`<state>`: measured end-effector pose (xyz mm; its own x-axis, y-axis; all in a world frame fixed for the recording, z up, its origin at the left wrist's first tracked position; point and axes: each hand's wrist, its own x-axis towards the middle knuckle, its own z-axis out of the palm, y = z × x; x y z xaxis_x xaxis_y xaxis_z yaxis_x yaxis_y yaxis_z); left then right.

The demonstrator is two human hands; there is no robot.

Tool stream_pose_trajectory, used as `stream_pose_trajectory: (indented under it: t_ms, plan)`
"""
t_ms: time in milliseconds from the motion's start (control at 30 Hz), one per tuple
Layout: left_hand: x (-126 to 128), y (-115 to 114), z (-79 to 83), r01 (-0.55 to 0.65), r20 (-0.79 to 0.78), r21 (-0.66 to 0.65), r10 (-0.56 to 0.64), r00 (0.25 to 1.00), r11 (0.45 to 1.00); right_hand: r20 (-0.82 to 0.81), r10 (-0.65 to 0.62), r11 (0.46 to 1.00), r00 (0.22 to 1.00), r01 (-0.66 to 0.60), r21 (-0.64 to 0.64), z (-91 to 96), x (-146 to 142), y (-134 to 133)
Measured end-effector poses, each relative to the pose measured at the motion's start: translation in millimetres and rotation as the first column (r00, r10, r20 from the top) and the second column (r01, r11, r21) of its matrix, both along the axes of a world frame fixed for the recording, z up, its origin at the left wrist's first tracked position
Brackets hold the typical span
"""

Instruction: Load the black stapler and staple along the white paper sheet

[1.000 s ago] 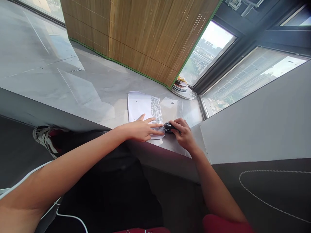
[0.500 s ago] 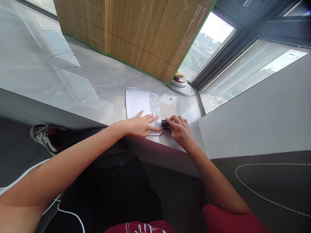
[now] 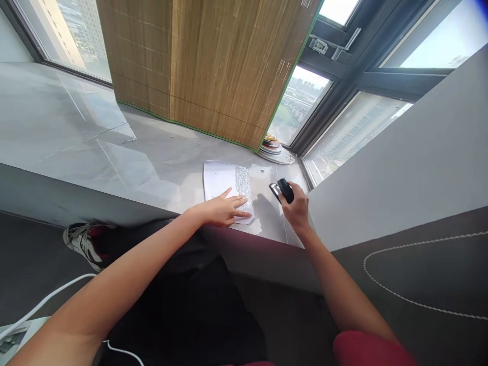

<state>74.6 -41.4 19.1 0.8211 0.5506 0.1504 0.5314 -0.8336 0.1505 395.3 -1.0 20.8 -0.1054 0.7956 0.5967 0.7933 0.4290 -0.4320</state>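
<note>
White sheets of paper [image 3: 220, 179] lie on the grey marble sill, with a strip of dense print down their right side. My left hand [image 3: 224, 209] rests flat on the lower part of the sheets, fingers spread toward the printed strip. To the right of the paper, my right hand [image 3: 297, 206] grips a black stapler [image 3: 285, 190] and holds it above the sill. The stapler is apart from the paper, and its metal end points left. Its shadow falls between the two.
A bamboo blind [image 3: 213, 66] hangs over the window behind the sill [image 3: 163, 152]. Stacked plates [image 3: 276, 152] stand in the far right corner by the window frame. A white wall [image 3: 400, 168] closes off the right side. A beaded cord [image 3: 366, 262] hangs at right.
My right hand has lifted the stapler off the paper's right edge and drawn it to the right. My left hand stays on the sheets. The head view has tilted up.
</note>
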Motion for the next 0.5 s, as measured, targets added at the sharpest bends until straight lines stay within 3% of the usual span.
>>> stream_pose_trajectory:
  t_ms: [67,167,267,367,500]
  plan:
    - [-1,2,1.2,-0.008,0.064,0.140,-0.001,0.998,0.990,-0.051,0.073,0.997,0.996,-0.075,-0.020,5.8,-43,10]
    - [-6,4,3.7,-0.121,0.128,0.315,0.084,0.988,0.941,-0.028,0.206,0.974,0.978,-0.207,-0.088,6.4,-120,29]
    - [-10,4,3.6,-0.157,0.134,0.406,0.111,0.985,0.900,0.013,0.233,0.946,0.972,-0.223,-0.236,-2.3,-171,46]
    - [-12,3,1.2,-0.153,0.141,0.422,0.102,0.985,0.893,0.048,0.202,0.937,0.978,-0.178,-0.302,-16.8,-175,50]
    - [-10,0,-1.0,-0.171,0.178,0.390,0.109,0.978,0.905,0.014,0.110,0.979,0.994,-0.105,-0.177,-35.9,-120,37]
